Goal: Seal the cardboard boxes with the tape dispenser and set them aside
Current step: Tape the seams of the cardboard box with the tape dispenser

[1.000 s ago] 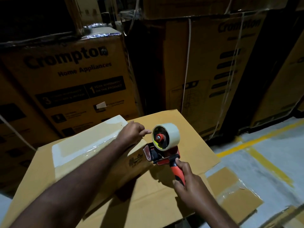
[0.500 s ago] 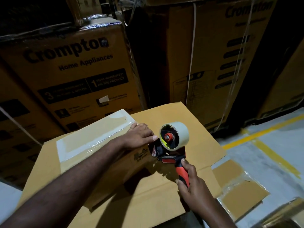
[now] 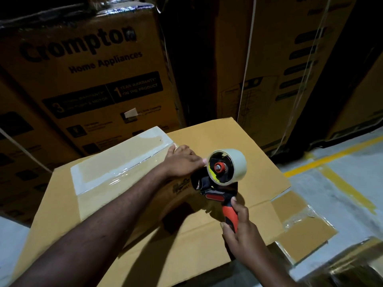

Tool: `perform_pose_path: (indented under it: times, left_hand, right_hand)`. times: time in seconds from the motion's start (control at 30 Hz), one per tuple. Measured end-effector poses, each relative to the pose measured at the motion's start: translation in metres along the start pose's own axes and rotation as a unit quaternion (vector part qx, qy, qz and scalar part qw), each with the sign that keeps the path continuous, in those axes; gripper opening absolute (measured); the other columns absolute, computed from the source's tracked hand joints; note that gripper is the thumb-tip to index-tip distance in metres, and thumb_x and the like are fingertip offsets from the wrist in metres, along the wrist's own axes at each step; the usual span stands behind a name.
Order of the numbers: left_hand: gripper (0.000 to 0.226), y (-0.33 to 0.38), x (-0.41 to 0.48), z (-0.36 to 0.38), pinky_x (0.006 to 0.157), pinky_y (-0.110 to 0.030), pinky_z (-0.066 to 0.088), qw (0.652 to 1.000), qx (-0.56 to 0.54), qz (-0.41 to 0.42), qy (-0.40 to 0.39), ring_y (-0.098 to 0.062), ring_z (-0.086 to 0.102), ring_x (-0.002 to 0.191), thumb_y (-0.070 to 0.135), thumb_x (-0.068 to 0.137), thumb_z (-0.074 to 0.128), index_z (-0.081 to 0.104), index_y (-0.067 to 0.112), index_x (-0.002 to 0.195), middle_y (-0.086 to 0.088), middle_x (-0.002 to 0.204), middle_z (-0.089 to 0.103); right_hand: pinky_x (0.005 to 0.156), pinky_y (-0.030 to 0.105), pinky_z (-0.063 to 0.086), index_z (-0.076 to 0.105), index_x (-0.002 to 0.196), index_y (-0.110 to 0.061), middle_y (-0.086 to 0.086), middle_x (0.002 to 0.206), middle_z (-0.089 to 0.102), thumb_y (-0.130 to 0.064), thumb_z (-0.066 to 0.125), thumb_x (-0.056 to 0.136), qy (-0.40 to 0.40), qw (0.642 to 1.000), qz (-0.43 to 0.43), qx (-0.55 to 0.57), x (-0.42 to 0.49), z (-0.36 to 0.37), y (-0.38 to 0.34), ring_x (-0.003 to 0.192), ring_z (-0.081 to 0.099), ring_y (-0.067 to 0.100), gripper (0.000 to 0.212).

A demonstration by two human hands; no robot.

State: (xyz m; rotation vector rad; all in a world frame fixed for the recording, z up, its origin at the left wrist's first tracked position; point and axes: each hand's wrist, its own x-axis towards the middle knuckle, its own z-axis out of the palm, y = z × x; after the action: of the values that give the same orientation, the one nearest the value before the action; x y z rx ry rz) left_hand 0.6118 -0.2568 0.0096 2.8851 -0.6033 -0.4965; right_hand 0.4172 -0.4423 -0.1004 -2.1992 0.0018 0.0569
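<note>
A flattened brown cardboard box lies in front of me, with a raised flap bearing shiny clear tape and a whitish patch. My left hand presses flat on the flap's right end, fingers spread toward the dispenser. My right hand grips the red-and-black handle of the tape dispenser, whose beige tape roll stands upright just right of the left hand's fingertips. The dispenser's front end rests against the flap's edge.
Tall printed appliance cartons stand stacked close behind the box, with another strapped carton to the right. A taped cardboard scrap lies on the grey floor at the right, near yellow floor lines.
The tape dispenser has slid a little right along the flap with my right hand. My left hand has flattened and followed it toward the flap's right end.
</note>
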Motion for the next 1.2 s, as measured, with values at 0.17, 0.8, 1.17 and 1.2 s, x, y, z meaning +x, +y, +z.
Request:
perform_pose_path:
  times: [0.17, 0.8, 1.17, 1.2]
  left_hand:
    - [0.052, -0.003, -0.005, 0.011, 0.121, -0.059, -0.008, 0.998, 0.043, 0.015, 0.035, -0.021, 0.013, 0.153, 0.052, 0.107, 0.024, 0.056, 0.03, 0.142, -0.002, 0.153, 0.042]
    - [0.046, 0.011, -0.015, 0.016, 0.114, -0.073, -0.011, 0.998, 0.03, -0.024, 0.052, -0.019, 0.01, 0.155, 0.039, 0.107, 0.028, 0.057, 0.02, 0.138, 0.001, 0.155, 0.04]
    - [0.034, 0.011, -0.02, 0.02, 0.115, -0.074, 0.009, 0.988, 0.093, -0.018, 0.121, -0.022, 0.019, 0.15, 0.043, 0.103, 0.048, 0.061, 0.024, 0.128, -0.002, 0.145, 0.048]
    - [0.036, 0.01, -0.019, 0.019, 0.115, -0.074, 0.01, 0.988, 0.096, -0.018, 0.12, -0.022, 0.02, 0.15, 0.045, 0.103, 0.047, 0.061, 0.023, 0.128, -0.002, 0.145, 0.048]
  right_hand:
    - [0.077, 0.025, 0.044, 0.001, 0.143, -0.053, 0.006, 0.137, 0.059, -0.032, 0.06, 0.098, 0.014, 0.998, -0.036, -0.053, 0.001, 0.0, 0.003, 0.11, 0.065, 0.026, 0.076]
    - [0.071, 0.023, 0.046, 0.015, 0.149, -0.042, 0.003, 0.128, 0.061, -0.032, 0.056, 0.1, -0.045, 0.993, -0.02, -0.108, 0.01, -0.05, -0.031, 0.094, 0.063, 0.013, 0.064]
    - [0.066, 0.031, 0.055, 0.025, 0.139, -0.049, -0.002, 0.104, 0.064, -0.033, 0.061, 0.097, -0.09, 0.994, 0.054, 0.02, 0.014, -0.048, -0.017, 0.073, 0.069, 0.014, 0.057]
    - [0.066, 0.036, 0.056, 0.027, 0.137, -0.049, 0.0, 0.103, 0.064, -0.03, 0.062, 0.097, -0.099, 0.991, 0.072, 0.048, 0.017, -0.054, -0.019, 0.071, 0.07, 0.018, 0.056]
